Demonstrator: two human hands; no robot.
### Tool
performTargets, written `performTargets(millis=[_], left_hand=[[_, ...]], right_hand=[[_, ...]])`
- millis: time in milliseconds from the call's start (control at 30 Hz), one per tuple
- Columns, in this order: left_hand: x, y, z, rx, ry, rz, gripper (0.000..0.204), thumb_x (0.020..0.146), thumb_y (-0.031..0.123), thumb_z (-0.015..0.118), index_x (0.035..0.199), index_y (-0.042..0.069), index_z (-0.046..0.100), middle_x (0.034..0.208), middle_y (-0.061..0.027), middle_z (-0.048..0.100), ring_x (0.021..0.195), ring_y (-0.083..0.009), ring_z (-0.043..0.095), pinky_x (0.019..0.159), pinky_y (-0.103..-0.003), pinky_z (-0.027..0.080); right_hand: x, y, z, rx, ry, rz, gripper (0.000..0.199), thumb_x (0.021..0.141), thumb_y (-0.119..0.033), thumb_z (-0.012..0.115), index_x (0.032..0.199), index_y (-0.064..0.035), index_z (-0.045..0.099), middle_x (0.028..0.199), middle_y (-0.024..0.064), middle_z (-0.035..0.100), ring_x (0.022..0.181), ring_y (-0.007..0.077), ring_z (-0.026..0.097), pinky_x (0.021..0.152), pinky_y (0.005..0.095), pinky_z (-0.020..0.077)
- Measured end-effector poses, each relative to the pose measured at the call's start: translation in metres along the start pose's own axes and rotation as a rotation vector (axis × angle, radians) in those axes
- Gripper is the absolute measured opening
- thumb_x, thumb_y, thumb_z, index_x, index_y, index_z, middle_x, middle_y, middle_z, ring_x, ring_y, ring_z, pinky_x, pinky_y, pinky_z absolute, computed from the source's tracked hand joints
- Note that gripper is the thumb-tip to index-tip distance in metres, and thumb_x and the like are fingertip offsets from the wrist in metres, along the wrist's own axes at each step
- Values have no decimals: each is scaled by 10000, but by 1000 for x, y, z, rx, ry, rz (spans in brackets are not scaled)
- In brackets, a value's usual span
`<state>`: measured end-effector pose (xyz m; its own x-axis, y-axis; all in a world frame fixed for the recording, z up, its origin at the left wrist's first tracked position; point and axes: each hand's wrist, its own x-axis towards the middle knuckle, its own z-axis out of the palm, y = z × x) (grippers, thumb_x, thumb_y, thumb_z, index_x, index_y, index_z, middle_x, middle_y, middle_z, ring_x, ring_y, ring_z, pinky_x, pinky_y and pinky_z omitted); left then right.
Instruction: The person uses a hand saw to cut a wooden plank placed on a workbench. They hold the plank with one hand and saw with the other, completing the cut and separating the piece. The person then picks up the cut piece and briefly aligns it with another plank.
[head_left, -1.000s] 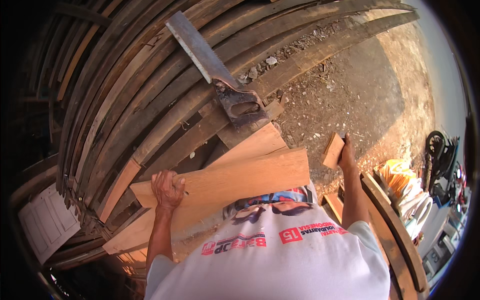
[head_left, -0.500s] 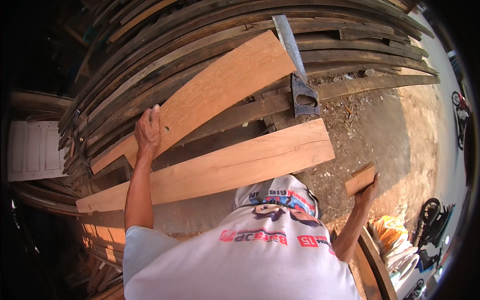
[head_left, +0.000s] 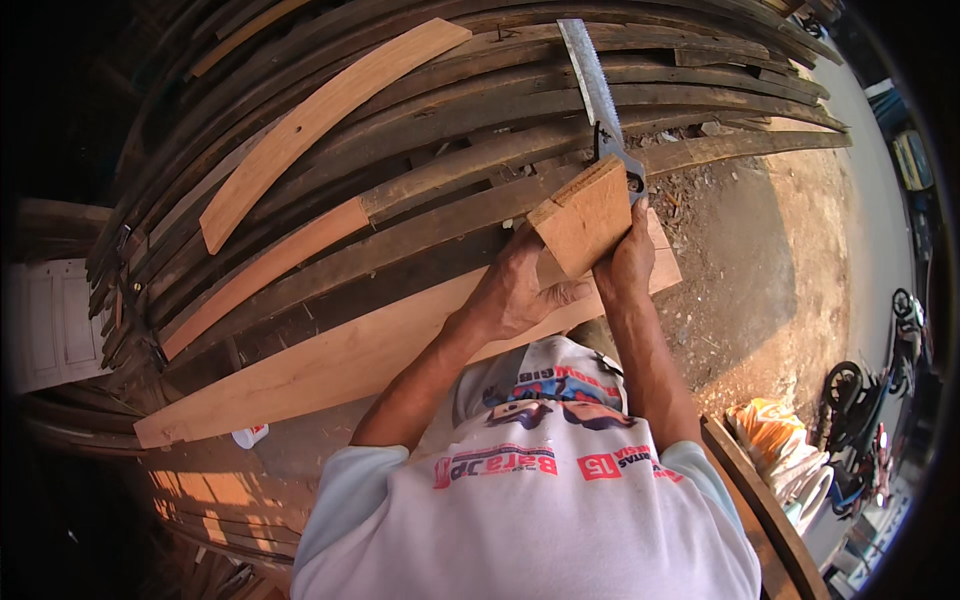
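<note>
In front of my chest, my right hand [head_left: 626, 262] grips a short wooden offcut [head_left: 590, 222] at its right edge. It looks like two flat pieces stacked together. My left hand [head_left: 515, 290] meets the left corner of the offcut, its thumb stretched out below and its fingertips partly hidden behind the wood. Just beyond, a handsaw [head_left: 592, 78] lies with its blade pointing away and part of its handle covered by the offcut. Beneath both hands runs a long reddish plank [head_left: 400, 352]. A curved-looking plank [head_left: 330, 120] with a small dark hole rests farther off to the left.
Old weathered beams [head_left: 480, 155] lie side by side across the far area. A reddish board [head_left: 270, 280] sits among them. On the right are dirt ground [head_left: 740, 260], an orange and white sack [head_left: 775, 440] and motorbikes [head_left: 850, 420]. A white panelled door [head_left: 58, 325] is at far left.
My left hand has left the wide plank and come to the offcut. That plank now lies farther away and to the left. My right hand has brought the offcut inward from the right.
</note>
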<state>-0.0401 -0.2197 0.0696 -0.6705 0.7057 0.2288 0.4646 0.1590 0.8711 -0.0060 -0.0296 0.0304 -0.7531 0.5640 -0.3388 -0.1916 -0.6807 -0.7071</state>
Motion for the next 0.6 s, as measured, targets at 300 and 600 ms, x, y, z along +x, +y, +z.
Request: performTargets(millis=[300, 600], left_hand=[[-41, -16, -38, -174, 281, -354, 443, 1077, 311, 596, 1361, -29, 579, 1186, -260, 717, 1122, -385, 705, 966, -450, 528], [-58, 27, -51, 19, 56, -431, 409, 1030, 282, 628, 1285, -37, 621, 1140, -296, 714, 1092, -462, 694, 932, -485, 534]], right_hand=[[58, -15, -16, -1793, -221, -933, 571, 914, -261, 797, 1379, -41, 552, 1144, 192, 662, 1060, 407, 654, 1006, 498, 471], [94, -15, -32, -2095, -267, -903, 641, 944, -235, 717, 1506, -66, 461, 1268, 201, 689, 1227, 368, 636, 1065, 514, 426]])
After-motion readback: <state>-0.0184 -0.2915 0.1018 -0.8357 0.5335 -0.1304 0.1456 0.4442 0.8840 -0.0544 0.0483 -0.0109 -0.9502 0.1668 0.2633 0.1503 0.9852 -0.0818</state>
